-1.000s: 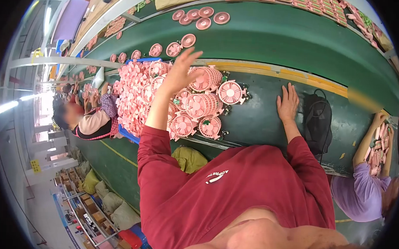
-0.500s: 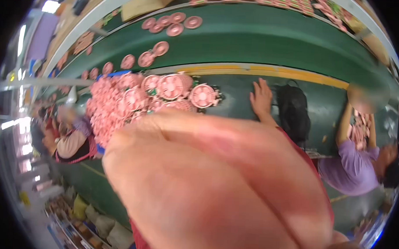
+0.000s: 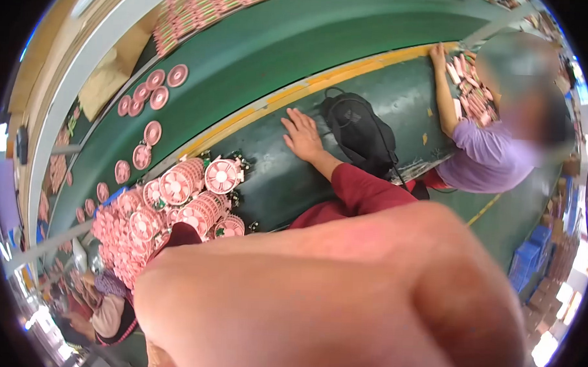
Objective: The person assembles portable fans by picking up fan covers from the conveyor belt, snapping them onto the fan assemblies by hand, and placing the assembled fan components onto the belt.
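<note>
My left hand looms very large and blurred right in front of the camera. Its fingers are hidden, so what it holds, if anything, does not show. Beyond it, my right hand lies palm down on the dark green worktable, fingers spread, holding nothing. A black backpack rests on the table just right of that hand. To the left are stacks of pink round fan-like parts, some with small green pieces at their edges. A heap of smaller pink parts adjoins them, partly hidden by my left arm.
A green conveyor belt runs behind a yellow-edged rail, carrying several pink discs. Rows of pink parts lie on the far side. At right, a person in purple leans over pink pieces. Another person sits lower left.
The view has swung and tilted, so the table now slants up to the right. My left hand stays close to the camera, at a changed angle. My right hand remains flat beside the backpack.
</note>
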{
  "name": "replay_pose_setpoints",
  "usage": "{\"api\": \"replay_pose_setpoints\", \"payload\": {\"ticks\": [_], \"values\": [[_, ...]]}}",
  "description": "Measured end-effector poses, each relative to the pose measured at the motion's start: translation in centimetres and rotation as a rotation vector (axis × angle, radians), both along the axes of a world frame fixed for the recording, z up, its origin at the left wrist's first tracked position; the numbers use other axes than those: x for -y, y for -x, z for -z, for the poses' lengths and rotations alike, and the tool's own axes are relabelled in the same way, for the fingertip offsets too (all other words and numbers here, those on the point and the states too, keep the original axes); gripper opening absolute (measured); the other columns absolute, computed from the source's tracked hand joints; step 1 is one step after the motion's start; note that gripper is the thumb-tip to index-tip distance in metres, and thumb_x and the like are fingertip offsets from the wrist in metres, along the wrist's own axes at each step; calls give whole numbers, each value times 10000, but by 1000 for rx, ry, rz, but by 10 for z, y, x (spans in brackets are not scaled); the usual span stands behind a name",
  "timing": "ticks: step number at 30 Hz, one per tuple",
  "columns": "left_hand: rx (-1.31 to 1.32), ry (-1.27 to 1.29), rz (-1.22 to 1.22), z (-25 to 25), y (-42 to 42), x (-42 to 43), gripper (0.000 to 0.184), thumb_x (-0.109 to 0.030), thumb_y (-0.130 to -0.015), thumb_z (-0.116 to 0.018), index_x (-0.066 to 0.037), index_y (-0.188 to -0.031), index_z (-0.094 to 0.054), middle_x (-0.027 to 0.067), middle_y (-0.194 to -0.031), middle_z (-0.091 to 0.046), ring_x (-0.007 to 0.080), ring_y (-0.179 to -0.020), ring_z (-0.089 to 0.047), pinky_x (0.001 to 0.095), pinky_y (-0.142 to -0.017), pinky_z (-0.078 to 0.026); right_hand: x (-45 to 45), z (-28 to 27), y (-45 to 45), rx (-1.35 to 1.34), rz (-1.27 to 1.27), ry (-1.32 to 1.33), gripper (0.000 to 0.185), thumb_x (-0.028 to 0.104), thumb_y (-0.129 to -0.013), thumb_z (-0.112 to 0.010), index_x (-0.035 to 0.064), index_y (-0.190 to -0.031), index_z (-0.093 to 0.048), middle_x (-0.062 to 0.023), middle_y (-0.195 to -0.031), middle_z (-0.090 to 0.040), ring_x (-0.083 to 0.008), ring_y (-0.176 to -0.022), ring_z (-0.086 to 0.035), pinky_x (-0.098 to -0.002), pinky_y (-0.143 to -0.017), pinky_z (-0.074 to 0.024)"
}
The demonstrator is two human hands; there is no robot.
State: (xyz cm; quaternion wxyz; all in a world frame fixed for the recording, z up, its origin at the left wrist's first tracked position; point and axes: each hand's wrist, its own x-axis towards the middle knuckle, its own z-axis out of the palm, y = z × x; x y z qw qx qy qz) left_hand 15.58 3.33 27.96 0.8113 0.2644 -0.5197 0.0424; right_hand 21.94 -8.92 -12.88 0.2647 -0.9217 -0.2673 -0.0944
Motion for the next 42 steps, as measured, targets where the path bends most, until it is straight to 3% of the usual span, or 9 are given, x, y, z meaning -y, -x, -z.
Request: {"api": "replay_pose_setpoints", "payload": {"ticks": [8, 23, 34, 40, 42], "values": [[-24, 91, 180, -4, -15, 21, 95, -108, -896, -587, -91, -989, -598, 68, -1053, -574, 254, -835, -554, 382, -667, -452, 4, 2, 2, -23, -5, -17, 496, 245, -825, -653, 102, -1281, -522, -131, -1461, -361, -305, -1367, -314, -459, -1085, -286], [-75, 214, 194, -15, -9, 4, 189, -132, -905, -583, -122, -1090, -624, 48, -1179, -561, 286, -1000, -551, 436, -801, -465, 7, -1, 1, 5, -5, -51, 494, 222, -811, -661, 94, -1269, -527, -133, -1447, -380, -306, -1361, -329, -457, -1084, -293], [-7, 235, 135, -52, 15, -19, 259, -150, -912, -580, -145, -1164, -643, 33, -1272, -551, 310, -1120, -548, 476, -899, -475, 6, -5, 2, -8, -11, -54, 495, 235, -827, -638, 90, -1285, -522, -150, -1450, -375, -316, -1358, -330, -457, -1084, -283], [6, 381, 322, -54, 1, 11, 298, -160, -916, -578, -157, -1204, -653, 25, -1322, -545, 323, -1186, -547, 498, -953, -480, 4, 7, 4, -26, 9, 8, 519, 270, -832, -632, 90, -1301, -502, -136, -1477, -354, -302, -1397, -287, -467, -1107, -252], [-174, 196, 440, -59, -2, 28, 259, -113, -903, -582, -125, -1143, -678, 29, -1286, -564, 298, -1163, -568, 438, -916, -512, 5, 6, 4, 5, 7, -17, 517, 274, -831, -634, 78, -1293, -510, -148, -1473, -358, -312, -1389, -299, -464, -1101, -261]]}}
